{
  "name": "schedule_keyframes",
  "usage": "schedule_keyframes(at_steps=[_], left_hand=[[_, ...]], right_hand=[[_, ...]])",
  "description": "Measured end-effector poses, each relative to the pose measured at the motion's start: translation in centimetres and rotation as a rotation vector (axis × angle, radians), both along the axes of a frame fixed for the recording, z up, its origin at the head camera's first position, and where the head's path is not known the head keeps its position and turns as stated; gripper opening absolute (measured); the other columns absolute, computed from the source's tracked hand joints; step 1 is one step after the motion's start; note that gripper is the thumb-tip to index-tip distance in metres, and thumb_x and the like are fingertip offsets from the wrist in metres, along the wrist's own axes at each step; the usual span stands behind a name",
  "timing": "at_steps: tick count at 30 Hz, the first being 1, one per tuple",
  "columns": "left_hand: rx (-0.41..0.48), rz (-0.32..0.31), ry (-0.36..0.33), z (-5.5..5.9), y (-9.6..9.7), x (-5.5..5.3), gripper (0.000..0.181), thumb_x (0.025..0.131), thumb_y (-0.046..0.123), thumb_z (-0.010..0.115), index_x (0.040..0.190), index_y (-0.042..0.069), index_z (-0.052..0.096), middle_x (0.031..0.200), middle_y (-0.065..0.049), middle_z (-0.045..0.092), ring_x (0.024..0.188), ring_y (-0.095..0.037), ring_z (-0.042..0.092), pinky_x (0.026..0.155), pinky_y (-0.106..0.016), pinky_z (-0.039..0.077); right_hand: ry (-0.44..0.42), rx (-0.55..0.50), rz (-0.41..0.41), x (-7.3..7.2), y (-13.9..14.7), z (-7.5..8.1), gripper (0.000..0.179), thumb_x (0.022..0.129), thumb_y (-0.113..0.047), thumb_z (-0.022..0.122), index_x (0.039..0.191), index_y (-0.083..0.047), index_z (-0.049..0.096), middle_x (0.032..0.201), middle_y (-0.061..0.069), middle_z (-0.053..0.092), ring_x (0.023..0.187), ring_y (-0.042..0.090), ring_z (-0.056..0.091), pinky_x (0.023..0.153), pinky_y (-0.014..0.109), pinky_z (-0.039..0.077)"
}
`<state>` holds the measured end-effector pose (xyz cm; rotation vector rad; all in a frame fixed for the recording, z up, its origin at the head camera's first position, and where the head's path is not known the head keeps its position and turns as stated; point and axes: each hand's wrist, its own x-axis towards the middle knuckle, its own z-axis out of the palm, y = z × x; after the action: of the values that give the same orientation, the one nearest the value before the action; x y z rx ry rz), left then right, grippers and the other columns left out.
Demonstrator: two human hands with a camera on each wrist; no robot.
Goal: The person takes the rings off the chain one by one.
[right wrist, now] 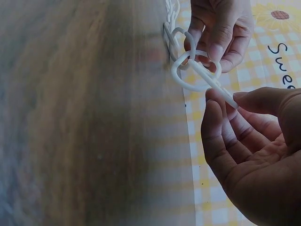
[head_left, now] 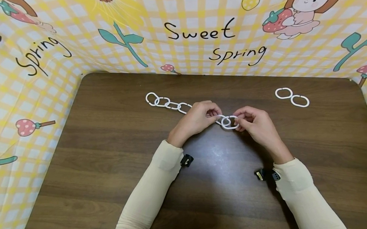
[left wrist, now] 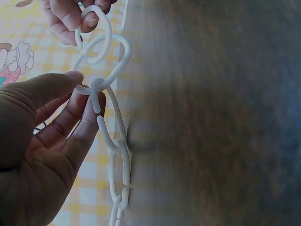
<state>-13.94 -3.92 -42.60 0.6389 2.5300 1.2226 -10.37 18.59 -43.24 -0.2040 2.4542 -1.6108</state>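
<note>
Pale sleeves [head_left: 151,191] lead to a left hand [head_left: 197,117] pinching a chain [left wrist: 116,147] and a right hand [head_left: 257,123] pinching an overlapping ring [left wrist: 109,37], likely to steady both.

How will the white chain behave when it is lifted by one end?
The white chain would probably hang floppy, since its rings join loosely. Each ring seems fairly stiff, holding a rounded shape while pinched. It might unhook, as some rings show gaps.

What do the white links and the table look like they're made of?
The white links: probably plastic, smooth with a soft sheen, judging by their even color and rounded edges. The table: wood or wood-look laminate, satin finish; brown grain streaks run across it and light leaves a blurred glare.
</note>
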Motion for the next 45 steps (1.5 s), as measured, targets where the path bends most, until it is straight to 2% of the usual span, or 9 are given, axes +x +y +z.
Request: schedule_keyframes(at_steps=[12,45], left_hand=[[-0.007,-0.007,0.006,-0.01,0.12,0.03,0.004,0.097,0.008,0.074,0.097,0.007,0.077,0.093,-0.004,0.07,0.087,-0.014,0.064,0.078,-0.019,0.05],[-0.017,-0.024,0.002,-0.03,0.43,-0.17,0.004,0.096,0.007,0.073,0.094,0.008,0.077,0.09,-0.003,0.069,0.084,-0.013,0.064,0.076,-0.019,0.05]], right_hand=[[-0.044,-0.035,0.015,0.01,-0.44,-0.02,0.013,0.099,0.003,0.064,0.109,0.009,0.07,0.087,0.027,0.072,0.062,0.011,0.068,0.06,0.028,0.06],[-0.084,-0.033,0.015,0.12,-0.42,0.35,0.015,0.1,0.001,0.062,0.11,0.008,0.072,0.087,0.026,0.074,0.06,0.014,0.07,0.06,0.03,0.06]])
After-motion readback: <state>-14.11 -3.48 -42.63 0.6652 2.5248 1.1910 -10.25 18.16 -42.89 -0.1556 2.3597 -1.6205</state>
